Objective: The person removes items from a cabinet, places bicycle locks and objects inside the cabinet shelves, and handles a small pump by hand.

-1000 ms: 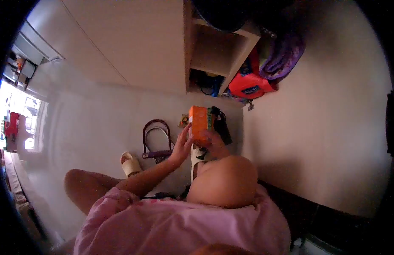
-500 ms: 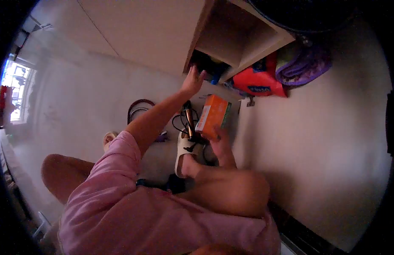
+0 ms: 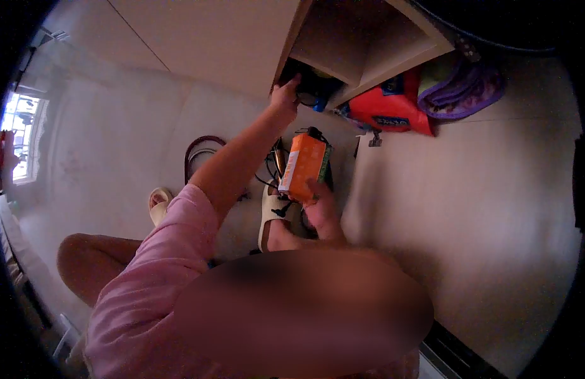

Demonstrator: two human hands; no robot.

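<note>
The orange box (image 3: 302, 165), with a white label side and a green end, is held in my right hand (image 3: 320, 205), its fingers wrapped round the near end. Stretched forward, my left hand (image 3: 284, 98) is at the opening of the low shelf compartment (image 3: 300, 71), beside the cabinet's edge. Most of its fingers are hidden or too dark to make out. Dark and blue items lie inside that compartment. A black cable (image 3: 262, 174) and a copper-coloured tube (image 3: 279, 158) lie on the floor just left of the box.
A red bag (image 3: 393, 114) and a rolled purple cloth (image 3: 463, 95) are right of the shelf (image 3: 403, 60). A curved dark red handle (image 3: 190, 155) is on the floor at left. Pale slippers (image 3: 267, 218) are on my feet. A blurred oval covers the lower middle.
My left hand has left the orange box and reached forward to the low compartment. The box has stayed in my right hand and tilted. The view has shifted, bringing the shelf nearer.
</note>
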